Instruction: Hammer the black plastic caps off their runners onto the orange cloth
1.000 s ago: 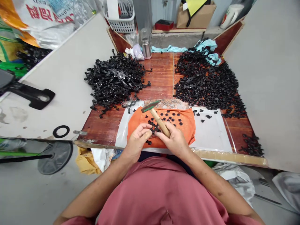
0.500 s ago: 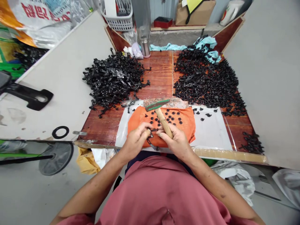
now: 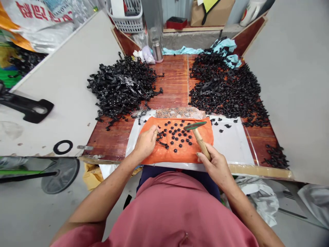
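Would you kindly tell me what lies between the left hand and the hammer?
The head view shows black strap-like parts, then scattered small black discs, over the orange cloth.

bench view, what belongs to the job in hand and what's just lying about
Likely the job:
hammer, in right hand
black strip, in left hand
studs
orange cloth
left pile
right pile

Likely lying about:
flask
basket
mug
black ring
red box

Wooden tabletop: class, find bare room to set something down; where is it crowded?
Bare: the tabletop between the left black pile and right black pile; its front-left corner, left of the white sheet; and that sheet right of the right hand, below loose pieces. Crowded: both piles and the orange cloth's middle, strewn with round black pieces.
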